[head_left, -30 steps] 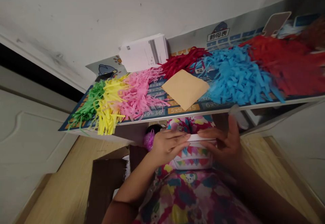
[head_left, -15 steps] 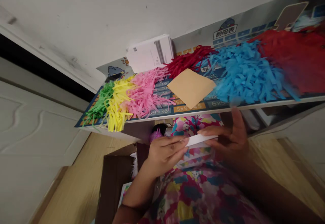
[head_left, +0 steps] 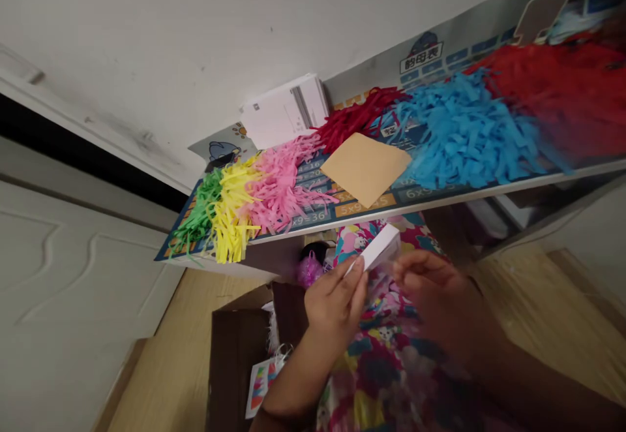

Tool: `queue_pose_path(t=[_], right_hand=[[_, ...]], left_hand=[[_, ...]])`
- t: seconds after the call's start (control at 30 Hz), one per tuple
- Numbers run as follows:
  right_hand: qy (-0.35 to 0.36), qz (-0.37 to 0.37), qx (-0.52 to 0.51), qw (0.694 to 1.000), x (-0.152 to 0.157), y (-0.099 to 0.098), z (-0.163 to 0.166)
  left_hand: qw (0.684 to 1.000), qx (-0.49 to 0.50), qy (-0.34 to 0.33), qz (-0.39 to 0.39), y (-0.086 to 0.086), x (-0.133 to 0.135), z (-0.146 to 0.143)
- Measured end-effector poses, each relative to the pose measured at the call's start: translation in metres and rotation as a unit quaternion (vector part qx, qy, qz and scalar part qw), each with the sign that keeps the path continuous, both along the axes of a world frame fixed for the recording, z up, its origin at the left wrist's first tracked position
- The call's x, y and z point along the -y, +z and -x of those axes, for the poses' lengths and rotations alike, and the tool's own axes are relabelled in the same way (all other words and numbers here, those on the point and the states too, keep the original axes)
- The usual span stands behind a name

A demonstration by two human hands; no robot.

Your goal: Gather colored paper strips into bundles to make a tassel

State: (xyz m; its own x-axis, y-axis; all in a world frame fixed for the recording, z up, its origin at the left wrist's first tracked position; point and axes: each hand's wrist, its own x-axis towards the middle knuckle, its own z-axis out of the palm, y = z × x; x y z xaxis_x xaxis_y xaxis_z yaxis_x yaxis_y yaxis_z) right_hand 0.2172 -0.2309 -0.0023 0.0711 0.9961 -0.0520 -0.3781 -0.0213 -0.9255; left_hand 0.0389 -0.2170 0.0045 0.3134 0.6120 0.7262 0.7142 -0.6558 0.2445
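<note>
My left hand (head_left: pixel 337 298) pinches a white folded paper strip (head_left: pixel 380 246) between thumb and fingers, above my lap. The strip slants up to the right, and something clear like plastic film seems to hang along its lower side. My right hand (head_left: pixel 435 288) is just right of it, fingers curled together and slightly blurred. Whatever it may hold is hidden. Ahead on the table lies a square tan paper piece (head_left: pixel 366 168), turned like a diamond. Fringed paper bundles lie beside it: pink (head_left: pixel 278 187), dark red (head_left: pixel 359 117) and blue (head_left: pixel 474 135).
Yellow fringe (head_left: pixel 232 223) and green fringe (head_left: pixel 198 213) lie at the table's left end, red fringe (head_left: pixel 562 92) at the right. A stack of white cards (head_left: pixel 281 115) rests by the wall. Below left stands an open brown box (head_left: pixel 232 354) with a printed card (head_left: pixel 261 383) inside.
The white strip has tilted from nearly level to slanting up in my left hand. My right hand has come off its right end and drawn its fingers in. The view has shifted slightly.
</note>
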Motion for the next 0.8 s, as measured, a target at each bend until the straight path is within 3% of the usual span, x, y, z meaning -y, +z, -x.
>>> queue_pose_path(t=[0.1,0.2,0.47,0.6,0.8], right_hand=[[0.039,0.075,-0.132,0.988,-0.007,-0.015,0.021],[0.038,0.103,-0.163,0.98,-0.011,-0.022,0.031],[-0.015,0.123,-0.123,0.985,-0.009,-0.021,0.033],[-0.027,0.129,-0.109,0.985,-0.01,-0.019,0.032],[-0.04,0.128,-0.105,0.985,-0.012,-0.014,0.033]], left_hand=[[1.0,-0.015,-0.001,0.001,0.0,0.0,-0.002],[1.0,-0.022,-0.004,0.007,0.001,0.0,-0.003],[0.999,-0.043,-0.01,0.022,0.003,0.001,-0.006],[0.999,-0.044,0.019,0.022,0.001,0.001,-0.004],[0.995,-0.071,-0.032,0.061,0.001,0.001,0.001]])
